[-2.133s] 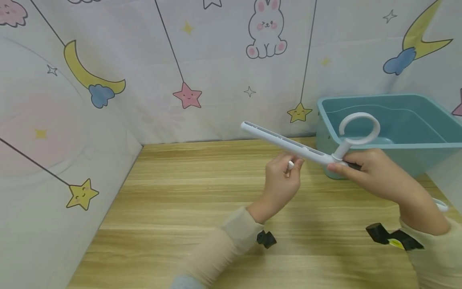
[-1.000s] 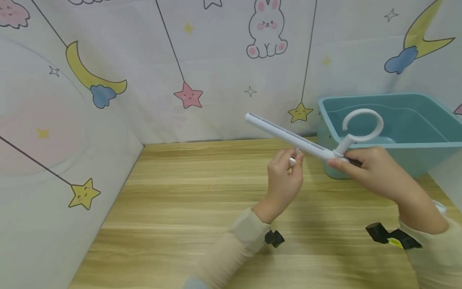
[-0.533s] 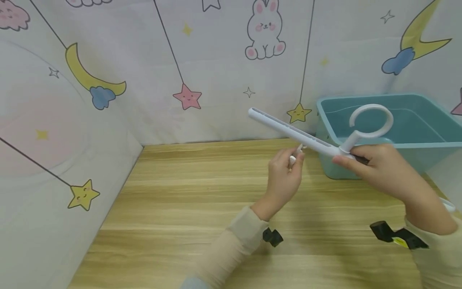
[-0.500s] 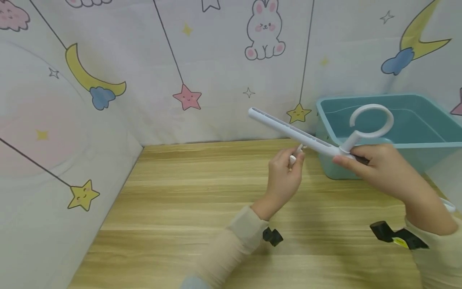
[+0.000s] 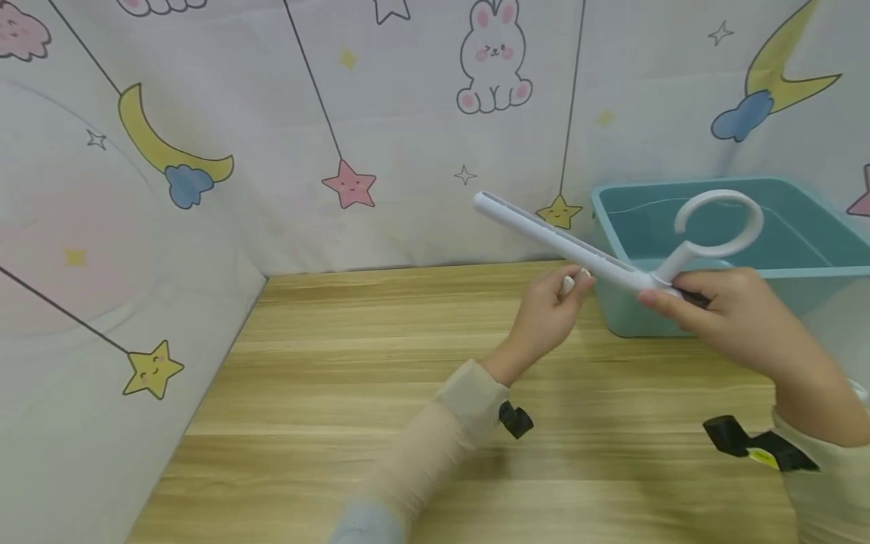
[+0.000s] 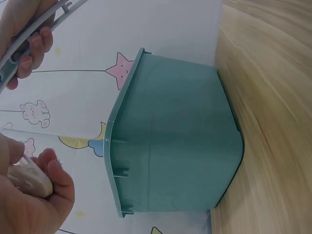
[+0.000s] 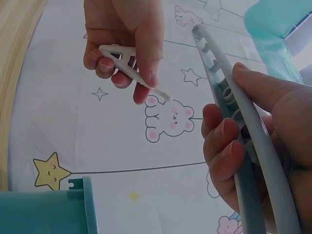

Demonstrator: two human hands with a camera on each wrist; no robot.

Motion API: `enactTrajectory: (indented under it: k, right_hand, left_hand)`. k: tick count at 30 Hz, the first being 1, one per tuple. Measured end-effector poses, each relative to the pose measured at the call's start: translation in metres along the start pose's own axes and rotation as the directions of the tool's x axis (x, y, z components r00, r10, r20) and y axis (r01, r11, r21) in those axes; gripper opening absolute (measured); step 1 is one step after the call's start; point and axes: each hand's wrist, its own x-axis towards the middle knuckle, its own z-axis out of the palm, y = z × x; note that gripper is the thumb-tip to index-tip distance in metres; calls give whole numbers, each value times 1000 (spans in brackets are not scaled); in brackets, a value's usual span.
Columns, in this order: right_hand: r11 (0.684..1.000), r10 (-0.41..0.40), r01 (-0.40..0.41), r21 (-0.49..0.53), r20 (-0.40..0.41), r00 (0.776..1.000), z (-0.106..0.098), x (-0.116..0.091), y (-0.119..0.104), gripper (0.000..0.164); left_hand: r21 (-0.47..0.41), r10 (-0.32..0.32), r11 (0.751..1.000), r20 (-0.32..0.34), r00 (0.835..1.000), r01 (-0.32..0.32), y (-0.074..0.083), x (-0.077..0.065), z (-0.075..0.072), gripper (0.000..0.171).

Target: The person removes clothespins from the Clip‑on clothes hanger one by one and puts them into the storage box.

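Observation:
My right hand [image 5: 754, 325] grips a white plastic clothes hanger [image 5: 564, 243] close to the base of its ring-shaped hook. The hanger is held in the air, its slotted bar tilting up to the left. Below the bar, my left hand [image 5: 547, 317] pinches a small white clothes peg [image 6: 34, 181] between thumb and fingers. In the right wrist view the peg [image 7: 125, 69] shows a thin arm sticking out past the fingertips, apart from the hanger there. The left fingers hide most of the peg in the head view.
A teal plastic bin [image 5: 714, 302] stands at the back right of the wooden table [image 5: 326, 393], behind the hanger hook. Patterned cloth [image 5: 408, 98] hangs along the back and left. Part of a white object [image 5: 859, 389] shows behind the right forearm.
The hanger has shifted right with my right hand, its far end rising and its hook turning to the right. My left hand has moved right and slightly up with the peg.

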Motion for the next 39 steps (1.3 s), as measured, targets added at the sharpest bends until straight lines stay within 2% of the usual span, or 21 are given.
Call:
enactTrajectory:
  k: [2,4,8,13,15,18,21,23,24,30,35,39]
  right_hand:
    - [1000,-5,5,4,-4,1000,-1,-1,1,19]
    - [1000,-4,4,4,-3,1000,-2,-2,2,18]
    - [1000,10,-10,-2,3,1000,-4,-4,3,18]
    - [999,31,-31,-9,14,999,-7,-6,4,18]
    - [999,35,-35,-12,18,999,-8,-7,4,18]
    - [999,30,-30,-19,15,999,-9,-7,4,18]
    - [1000,22,-21,-23,12,1000,-10,-7,4,18]
    - [1000,15,-15,-26,10,1000,-10,-7,4,19]
    - [1000,14,-14,-26,10,1000,-10,-8,4,19]
    - [1000,7,-7,-24,8,1000,-11,-8,3,16]
    - [1000,-19,19,-3,0,1000,-10,-8,4,14]
    - [1000,-30,30,2,-3,1000,-9,-8,4,15]
  left_hand:
    - [-35,-89,995,65,994,92,1,5,1,22]
    - [-36,-170,984,106,980,175,2,11,3,24]
    - [35,-247,969,124,961,245,4,21,8,29]
    - [109,-281,957,139,950,267,3,35,16,25]
    - [119,-278,957,134,951,263,1,41,19,21]
    - [97,-263,963,126,957,252,-3,50,22,19]
    - [45,-219,976,117,969,215,-9,61,25,19]
    - [35,-204,979,122,971,201,-11,66,26,13]
    - [24,-208,978,126,970,207,-12,68,26,10]
    - [15,-229,973,192,954,231,-12,73,27,21]
    - [96,-222,974,239,945,205,-10,76,31,21]
    - [211,-274,952,250,929,224,-6,81,34,21]
